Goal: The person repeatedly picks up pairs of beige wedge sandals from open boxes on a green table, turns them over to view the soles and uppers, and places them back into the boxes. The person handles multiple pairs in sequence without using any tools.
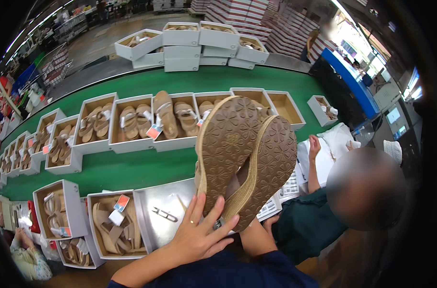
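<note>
A pair of tan wedge sandals is held up close to the camera, their brown flower-patterned soles facing me. My left hand lies against the heel ends with its fingers spread over the soles. My right forearm rises behind the sandals. That hand holds the pair from behind and its fingers are hidden. Below the sandals lies a metal plate with small snips on it.
A green conveyor belt carries rows of open white boxes with tan sandals. More filled boxes stand at my lower left. A seated person in a dark green top rests an arm on papers at my right. Stacked boxes stand beyond the belt.
</note>
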`<state>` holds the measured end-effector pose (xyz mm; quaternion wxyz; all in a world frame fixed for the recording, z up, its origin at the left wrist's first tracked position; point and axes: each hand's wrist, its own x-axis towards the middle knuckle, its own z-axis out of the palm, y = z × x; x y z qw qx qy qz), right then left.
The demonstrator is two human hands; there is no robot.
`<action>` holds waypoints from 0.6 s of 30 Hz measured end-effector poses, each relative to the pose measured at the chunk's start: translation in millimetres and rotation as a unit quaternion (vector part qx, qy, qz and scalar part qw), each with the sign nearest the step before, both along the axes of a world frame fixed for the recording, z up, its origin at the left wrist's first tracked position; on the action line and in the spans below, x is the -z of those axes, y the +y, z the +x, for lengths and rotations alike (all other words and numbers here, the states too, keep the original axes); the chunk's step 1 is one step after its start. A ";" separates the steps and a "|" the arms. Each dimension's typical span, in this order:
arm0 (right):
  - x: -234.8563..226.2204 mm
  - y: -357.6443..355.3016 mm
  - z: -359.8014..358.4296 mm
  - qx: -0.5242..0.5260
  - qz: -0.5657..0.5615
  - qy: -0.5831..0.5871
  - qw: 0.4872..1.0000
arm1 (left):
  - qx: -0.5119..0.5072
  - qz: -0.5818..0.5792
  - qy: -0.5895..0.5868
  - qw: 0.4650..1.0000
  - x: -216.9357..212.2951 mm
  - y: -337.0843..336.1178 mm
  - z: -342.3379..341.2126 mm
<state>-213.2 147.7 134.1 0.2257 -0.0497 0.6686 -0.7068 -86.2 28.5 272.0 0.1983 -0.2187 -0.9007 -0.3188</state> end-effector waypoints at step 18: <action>-77.0 235.7 -432.1 0.295 0.670 0.344 0.588 | -0.119 0.045 -0.279 0.952 85.2 -58.8 -79.8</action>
